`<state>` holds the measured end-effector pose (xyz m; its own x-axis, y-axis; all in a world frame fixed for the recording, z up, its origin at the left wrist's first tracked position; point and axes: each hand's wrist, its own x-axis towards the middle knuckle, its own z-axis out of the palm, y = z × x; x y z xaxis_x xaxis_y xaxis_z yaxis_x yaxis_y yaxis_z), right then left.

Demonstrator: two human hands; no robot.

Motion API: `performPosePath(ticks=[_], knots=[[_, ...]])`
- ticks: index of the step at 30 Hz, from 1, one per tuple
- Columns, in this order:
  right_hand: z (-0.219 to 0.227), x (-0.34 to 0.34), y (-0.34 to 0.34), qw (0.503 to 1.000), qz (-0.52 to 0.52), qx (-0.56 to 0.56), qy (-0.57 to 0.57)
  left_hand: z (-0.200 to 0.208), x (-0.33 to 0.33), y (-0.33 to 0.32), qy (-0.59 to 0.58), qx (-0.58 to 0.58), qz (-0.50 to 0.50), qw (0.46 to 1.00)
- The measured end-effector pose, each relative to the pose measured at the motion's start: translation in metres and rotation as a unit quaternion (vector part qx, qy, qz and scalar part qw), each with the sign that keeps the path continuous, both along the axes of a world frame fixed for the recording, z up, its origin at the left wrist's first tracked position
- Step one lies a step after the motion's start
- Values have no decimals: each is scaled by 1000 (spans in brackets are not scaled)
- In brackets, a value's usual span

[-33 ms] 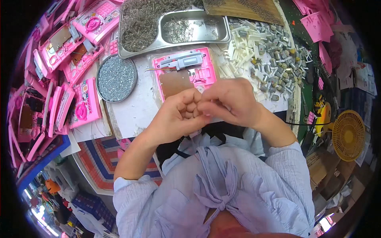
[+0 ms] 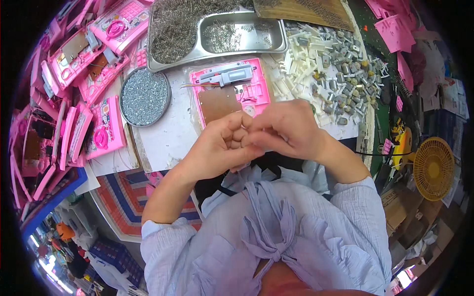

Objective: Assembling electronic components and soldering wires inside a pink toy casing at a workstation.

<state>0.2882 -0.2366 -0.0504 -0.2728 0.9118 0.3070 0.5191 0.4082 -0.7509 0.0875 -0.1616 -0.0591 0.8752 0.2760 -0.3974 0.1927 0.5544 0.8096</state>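
Note:
My left hand (image 2: 219,145) and my right hand (image 2: 289,130) meet over the table's near edge, fingertips touching. The left fingers are curled inward, palm turned toward the right hand. My right thumb and fingers are pinched together against the left fingertips. Whatever they hold is small and hidden between the fingers. Just beyond them lies an opened pink plastic toy housing (image 2: 261,89). A brown board (image 2: 217,103), a grey plastic mechanism (image 2: 232,75) and thin coloured wires sit in it. My hands cover its near edge.
A round dish of small metal screws (image 2: 145,96) stands left. Behind is a steel tray (image 2: 197,60) heaped with small springs. White plastic parts (image 2: 296,54) and small motors (image 2: 348,81) are piled right. Pink housings (image 2: 106,128) are stacked far left; a yellow fan (image 2: 434,168) stands far right.
Both hands have shifted very slightly and the fingertips press a little differently. Everything on the table stays in place.

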Motion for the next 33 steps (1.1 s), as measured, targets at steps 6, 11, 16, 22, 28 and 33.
performPosePath(ticks=[6, 11, 16, 22, 28, 33], knots=[[2, 22, -39, 973, 93, -142, 156, -8, -14, -15, 13, -45, -68, 997], [0, 34, -55, 988, 65, -123, 73, -10, -1, -16, 14, -65, -109, 992], [-5, 41, -62, 980, 16, -176, 92, 14, 13, 4, 60, -71, -161, 983], [-38, 51, -79, 834, -53, -240, 493, -13, 38, 32, 28, 640, -60, 765], [-30, 55, -82, 785, -68, -281, 548, -24, 58, 16, 141, 728, -183, 646], [-30, 60, -78, 819, -94, -285, 490, -27, 69, 19, 179, 694, -169, 676]])
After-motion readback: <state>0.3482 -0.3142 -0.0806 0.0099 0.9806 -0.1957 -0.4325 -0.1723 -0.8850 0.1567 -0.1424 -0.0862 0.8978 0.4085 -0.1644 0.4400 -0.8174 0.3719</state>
